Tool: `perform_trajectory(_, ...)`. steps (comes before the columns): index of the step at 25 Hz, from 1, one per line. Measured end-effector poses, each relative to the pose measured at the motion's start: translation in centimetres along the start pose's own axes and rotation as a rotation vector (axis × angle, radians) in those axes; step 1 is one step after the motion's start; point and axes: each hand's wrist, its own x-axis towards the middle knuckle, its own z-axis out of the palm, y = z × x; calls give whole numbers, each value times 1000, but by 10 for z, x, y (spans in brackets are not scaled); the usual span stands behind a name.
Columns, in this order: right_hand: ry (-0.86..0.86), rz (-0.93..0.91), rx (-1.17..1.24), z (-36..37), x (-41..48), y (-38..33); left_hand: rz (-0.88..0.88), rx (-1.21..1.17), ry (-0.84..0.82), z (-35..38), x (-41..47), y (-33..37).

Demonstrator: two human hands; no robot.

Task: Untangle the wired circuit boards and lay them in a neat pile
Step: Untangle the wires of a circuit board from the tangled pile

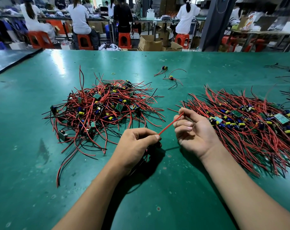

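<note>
Both hands pinched one red wire (pixel 170 125) taut above the green worktop (pixel 41 188): left hand (pixel 137 145) closed at its lower end, right hand (pixel 193 130) at its upper, between tangled heap (pixel 99 108) and laid-out pile (pixel 250 123)

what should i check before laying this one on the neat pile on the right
1. Red wire pinched at both ends, left hand and right hand: ok.
2. Wire stretched straight between the hands: ok.
3. Wire clear of the tangled heap: ok.
4. Board on this wire free and unsnagged: cannot tell, it is hidden under the left hand.
5. Neat pile lying with wires combed one way: ok.
6. Bare green table between hands and pile for the move: ok.
</note>
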Motion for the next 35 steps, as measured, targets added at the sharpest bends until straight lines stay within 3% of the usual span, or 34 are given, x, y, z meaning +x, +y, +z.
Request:
perform_trajectory(4,32,-179,-298,-4,1,1,-11,-2,19,-1,0,1)
perform_trajectory(6,-32,-232,-527,-9,2,3,-46,-61,20,-1,-1,3)
perform_trajectory(9,-198,-141,-784,-16,2,14,-61,-124,-4,-3,-1,4)
perform_trajectory(12,-213,-115,-944,-18,2,25,-36,-108,-21,-3,-1,4)
perform_trajectory(20,174,-485,-827,-16,9,20,-70,-62,-80,-4,1,2)
perform_trajectory(24,250,-658,-618,-13,14,18,-63,-62,-110,-4,0,3)
perform_trajectory(30,329,-676,-397,-16,13,-3,-76,-120,-102,-9,0,3)
perform_trajectory(35,247,-623,-544,-20,15,6,-77,-199,22,-8,4,1)
